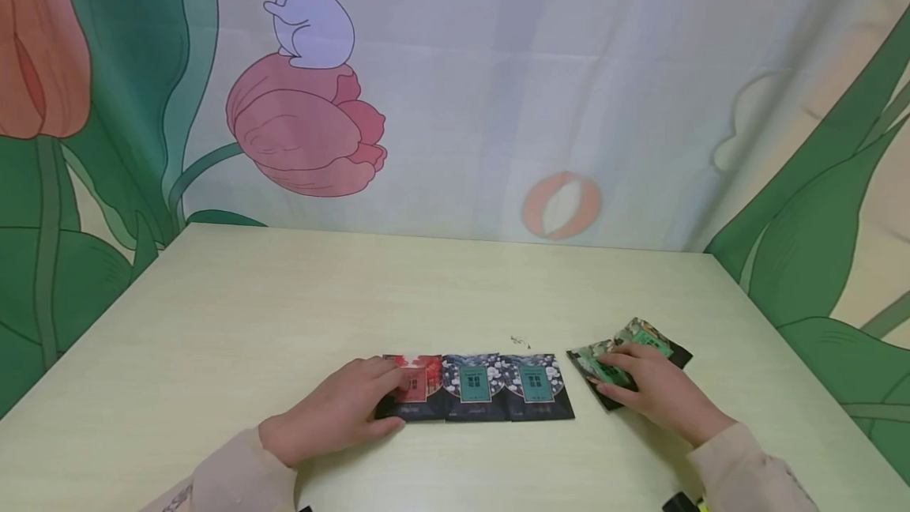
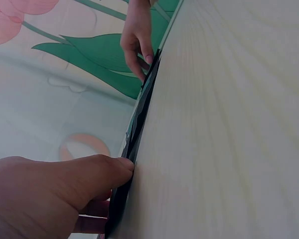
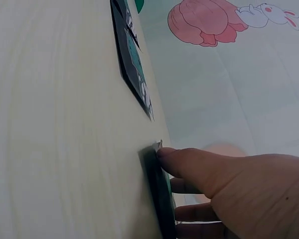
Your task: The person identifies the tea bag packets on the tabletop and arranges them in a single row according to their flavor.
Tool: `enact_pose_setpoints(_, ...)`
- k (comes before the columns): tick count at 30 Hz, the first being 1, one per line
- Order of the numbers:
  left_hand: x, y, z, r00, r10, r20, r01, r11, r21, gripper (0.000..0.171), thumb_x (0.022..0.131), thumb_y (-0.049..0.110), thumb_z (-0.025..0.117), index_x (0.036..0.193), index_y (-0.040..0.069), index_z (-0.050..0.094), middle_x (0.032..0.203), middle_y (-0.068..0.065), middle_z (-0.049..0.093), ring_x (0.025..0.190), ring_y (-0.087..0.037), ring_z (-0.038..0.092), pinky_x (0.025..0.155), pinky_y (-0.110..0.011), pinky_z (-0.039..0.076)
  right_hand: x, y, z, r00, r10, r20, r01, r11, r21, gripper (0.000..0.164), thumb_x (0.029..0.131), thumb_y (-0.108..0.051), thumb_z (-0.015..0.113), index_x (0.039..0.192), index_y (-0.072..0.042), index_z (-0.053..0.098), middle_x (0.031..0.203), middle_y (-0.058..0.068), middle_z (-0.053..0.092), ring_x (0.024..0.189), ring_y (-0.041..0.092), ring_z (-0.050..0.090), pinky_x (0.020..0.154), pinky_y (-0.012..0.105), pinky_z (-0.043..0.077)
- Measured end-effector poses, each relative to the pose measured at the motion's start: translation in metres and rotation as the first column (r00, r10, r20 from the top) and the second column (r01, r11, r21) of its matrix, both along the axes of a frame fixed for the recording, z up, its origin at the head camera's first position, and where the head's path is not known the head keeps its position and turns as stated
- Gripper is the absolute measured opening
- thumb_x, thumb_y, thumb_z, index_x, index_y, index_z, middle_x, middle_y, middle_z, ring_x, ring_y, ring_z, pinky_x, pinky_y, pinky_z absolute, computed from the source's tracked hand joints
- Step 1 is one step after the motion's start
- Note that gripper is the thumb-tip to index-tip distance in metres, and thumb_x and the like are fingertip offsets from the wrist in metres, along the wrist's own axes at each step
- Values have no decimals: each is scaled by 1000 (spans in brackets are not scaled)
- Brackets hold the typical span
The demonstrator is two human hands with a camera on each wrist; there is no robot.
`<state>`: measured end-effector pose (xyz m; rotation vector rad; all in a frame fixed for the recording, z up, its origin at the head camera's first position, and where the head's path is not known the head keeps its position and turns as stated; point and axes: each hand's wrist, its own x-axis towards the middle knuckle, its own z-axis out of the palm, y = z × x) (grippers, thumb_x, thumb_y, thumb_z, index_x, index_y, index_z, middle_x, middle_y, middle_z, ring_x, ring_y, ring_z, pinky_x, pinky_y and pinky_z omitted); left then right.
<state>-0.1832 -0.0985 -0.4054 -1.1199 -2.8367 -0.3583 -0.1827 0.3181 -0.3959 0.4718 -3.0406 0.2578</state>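
A red-and-black flat packet [image 1: 426, 393] lies at the left end of a row. My left hand [image 1: 348, 409] rests on its left part, fingers extended over the face and thumb at the near edge. Two blue floral packets, a middle one [image 1: 474, 409] and a right one [image 1: 537, 409], continue the row side by side. To the right, my right hand [image 1: 664, 389] holds a green floral packet [image 1: 586, 358], thumb on its near edge and fingers over its face. A second green packet [image 1: 657, 338] lies angled behind those fingers, partly hidden.
The packets are on a pale wooden table [image 1: 284, 283]. A printed curtain [image 1: 455, 101] hangs behind its far edge. Small dark marks [image 1: 520, 341] show on the tabletop beyond the row. A black object [image 1: 681, 502] is partly visible near the right sleeve.
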Motion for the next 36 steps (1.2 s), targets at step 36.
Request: enact_pose_setpoints(36, 2, 1, 2, 1000, -8, -3, 8, 1000, 10, 38, 81, 37, 75, 110, 15, 62, 109, 3, 63, 101, -15, 59, 95, -39, 50, 7, -20, 0, 999, -20, -49, 26, 994, 110, 52, 85, -42, 67, 125, -8, 64, 119, 18, 62, 109, 37, 58, 93, 54, 49)
